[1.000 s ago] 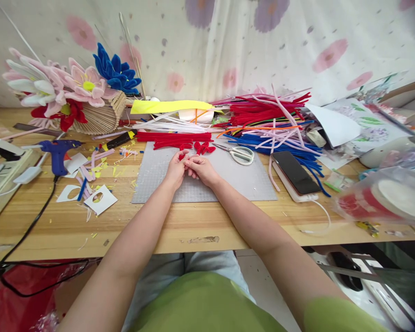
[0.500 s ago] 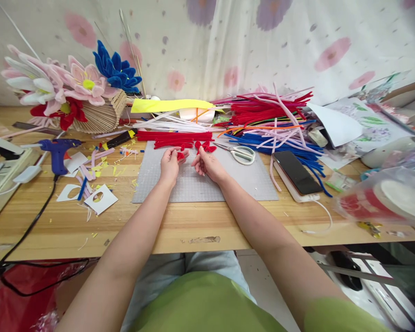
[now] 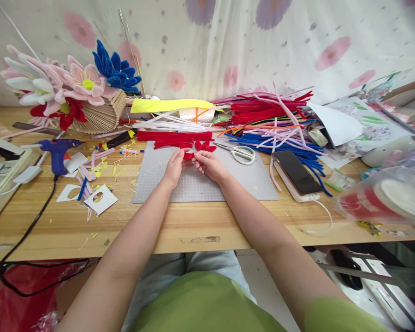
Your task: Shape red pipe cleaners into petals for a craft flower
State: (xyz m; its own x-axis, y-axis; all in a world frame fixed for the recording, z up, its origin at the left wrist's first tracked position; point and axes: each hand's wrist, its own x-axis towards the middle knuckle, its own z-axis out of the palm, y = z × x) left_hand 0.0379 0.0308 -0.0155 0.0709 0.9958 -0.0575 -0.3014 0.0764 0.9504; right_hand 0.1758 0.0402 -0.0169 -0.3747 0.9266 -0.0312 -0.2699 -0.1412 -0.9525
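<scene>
My left hand (image 3: 174,167) and my right hand (image 3: 210,165) meet above the grey cutting mat (image 3: 200,190). Between their fingertips is a small bent piece of red pipe cleaner (image 3: 189,156), pinched from both sides and partly hidden by the fingers. Just beyond my right fingers, several red pipe-cleaner loops (image 3: 205,146) lie on the mat. A row of straight red pipe cleaners (image 3: 180,136) rests along its far edge. Scissors with pale handles (image 3: 242,155) lie right of my right hand, blades pointing left.
At left are a blue glue gun (image 3: 58,154), paper scraps (image 3: 101,199) and finished fuzzy flowers (image 3: 86,85). Behind the mat lie a yellow strip (image 3: 171,106) and a heap of coloured pipe cleaners (image 3: 269,110). A phone (image 3: 297,173) and a bagged cup (image 3: 380,200) stand right.
My right hand has moved slightly left to the red piece in my left hand, and its fingertips now pinch it too. The hands were apart before.
</scene>
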